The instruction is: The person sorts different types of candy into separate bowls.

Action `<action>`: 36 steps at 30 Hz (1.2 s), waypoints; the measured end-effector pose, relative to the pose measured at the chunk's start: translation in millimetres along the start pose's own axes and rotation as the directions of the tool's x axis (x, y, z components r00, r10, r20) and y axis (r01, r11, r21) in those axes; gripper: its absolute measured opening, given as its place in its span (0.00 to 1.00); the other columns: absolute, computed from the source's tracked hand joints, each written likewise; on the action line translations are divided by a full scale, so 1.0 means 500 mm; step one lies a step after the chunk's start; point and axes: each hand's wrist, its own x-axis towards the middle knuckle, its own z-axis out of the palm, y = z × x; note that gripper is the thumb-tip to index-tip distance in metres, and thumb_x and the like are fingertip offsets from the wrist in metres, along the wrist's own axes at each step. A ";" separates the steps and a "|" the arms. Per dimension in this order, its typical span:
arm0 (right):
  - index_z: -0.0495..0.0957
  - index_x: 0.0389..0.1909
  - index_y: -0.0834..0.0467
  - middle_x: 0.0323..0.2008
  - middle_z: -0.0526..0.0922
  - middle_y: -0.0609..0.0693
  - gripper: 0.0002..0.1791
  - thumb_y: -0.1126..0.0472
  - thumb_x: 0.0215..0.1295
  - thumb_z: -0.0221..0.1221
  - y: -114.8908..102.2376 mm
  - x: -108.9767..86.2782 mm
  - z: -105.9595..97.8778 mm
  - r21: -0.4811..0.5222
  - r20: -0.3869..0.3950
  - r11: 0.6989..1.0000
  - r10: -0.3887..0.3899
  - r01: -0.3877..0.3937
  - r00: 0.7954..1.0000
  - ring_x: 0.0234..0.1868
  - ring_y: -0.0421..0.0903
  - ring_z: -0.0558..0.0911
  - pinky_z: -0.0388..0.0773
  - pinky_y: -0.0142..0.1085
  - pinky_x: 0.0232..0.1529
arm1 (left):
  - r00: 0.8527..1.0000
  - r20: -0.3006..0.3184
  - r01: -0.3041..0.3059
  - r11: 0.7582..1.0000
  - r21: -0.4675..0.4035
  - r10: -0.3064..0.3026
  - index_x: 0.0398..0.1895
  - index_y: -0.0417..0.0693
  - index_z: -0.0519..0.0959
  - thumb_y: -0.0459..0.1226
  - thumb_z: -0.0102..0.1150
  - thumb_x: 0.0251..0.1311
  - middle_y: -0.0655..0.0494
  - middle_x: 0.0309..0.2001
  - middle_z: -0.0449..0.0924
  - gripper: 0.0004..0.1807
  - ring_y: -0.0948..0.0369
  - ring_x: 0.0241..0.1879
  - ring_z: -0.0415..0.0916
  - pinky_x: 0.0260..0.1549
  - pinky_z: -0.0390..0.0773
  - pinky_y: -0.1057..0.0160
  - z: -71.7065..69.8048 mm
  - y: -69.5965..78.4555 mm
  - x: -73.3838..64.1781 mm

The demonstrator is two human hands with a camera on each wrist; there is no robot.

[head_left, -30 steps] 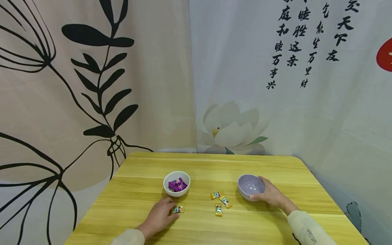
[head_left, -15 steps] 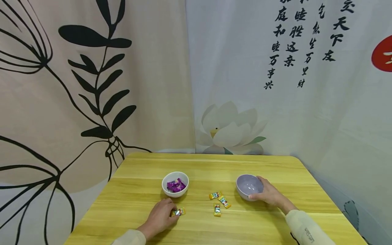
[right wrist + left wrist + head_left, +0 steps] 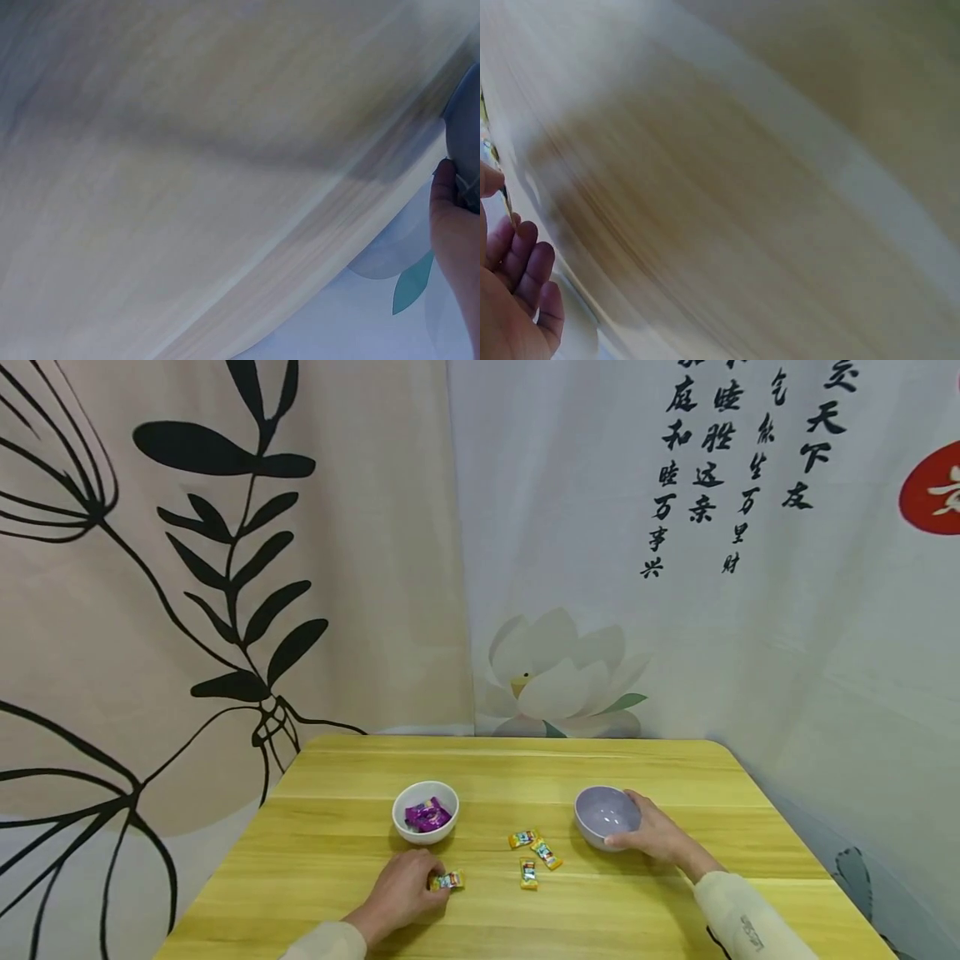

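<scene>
In the head view my left hand [image 3: 405,889] pinches a yellow-wrapped candy [image 3: 447,881] between thumb and fingers, low over the table in front of the white bowl [image 3: 426,838]. Purple-wrapped candies [image 3: 427,815] lie inside that bowl. My right hand [image 3: 660,837] grips the lavender bowl [image 3: 606,814] at its right side, thumb at the front and fingers behind the rim. The lavender bowl's visible inside holds nothing. The left wrist view shows the left fingers [image 3: 534,274] curled near the thin edge of the wrapper; the right wrist view catches the right thumb [image 3: 444,184] against the bowl's wall.
Between the bowls lie three more yellow candies: one at the back [image 3: 522,839], a slanted candy [image 3: 546,854] beside it, and an upright-lying candy [image 3: 528,874] nearer the front. Behind the wooden table [image 3: 600,910] hangs a printed curtain [image 3: 375,568].
The left hand has shifted a little to the right and toward the front, away from the white bowl, carrying the yellow candy along. The right hand keeps its hold on the lavender bowl.
</scene>
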 end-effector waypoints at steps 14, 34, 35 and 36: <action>0.45 0.76 0.69 0.72 0.54 0.71 0.64 0.45 0.51 0.74 -0.002 -0.001 0.000 0.029 0.005 0.999 0.026 -0.026 1.000 0.68 0.67 0.62 0.61 0.62 0.64 | 0.999 0.009 -0.049 0.995 -0.082 0.050 0.30 0.49 0.83 0.45 0.72 0.49 0.66 0.28 0.76 0.11 0.69 0.29 0.70 0.32 0.74 0.64 0.027 0.064 0.061; 0.47 0.76 0.68 0.72 0.55 0.69 0.64 0.45 0.49 0.75 0.002 0.001 0.000 0.053 -0.015 0.998 0.037 -0.036 0.999 0.68 0.65 0.63 0.61 0.60 0.65 | 0.997 0.026 -0.066 0.995 -0.070 0.068 0.37 0.50 0.85 0.47 0.67 0.55 0.64 0.33 0.80 0.12 0.66 0.34 0.74 0.39 0.77 0.62 0.050 0.207 0.301; 0.47 0.75 0.68 0.72 0.56 0.69 0.64 0.45 0.49 0.75 0.002 0.001 -0.001 0.054 -0.014 0.998 0.038 -0.037 0.999 0.67 0.65 0.63 0.61 0.60 0.65 | 0.997 0.031 -0.071 0.995 -0.069 0.074 0.37 0.50 0.85 0.47 0.68 0.55 0.63 0.34 0.80 0.13 0.66 0.34 0.75 0.39 0.77 0.62 0.051 0.216 0.313; 0.47 0.75 0.68 0.72 0.56 0.69 0.64 0.45 0.49 0.75 0.002 0.002 -0.001 0.057 -0.013 0.998 0.039 -0.038 0.999 0.67 0.64 0.63 0.61 0.59 0.65 | 0.996 0.032 -0.077 0.995 -0.064 0.079 0.38 0.50 0.85 0.48 0.68 0.55 0.63 0.34 0.81 0.13 0.66 0.35 0.75 0.39 0.77 0.62 0.053 0.226 0.325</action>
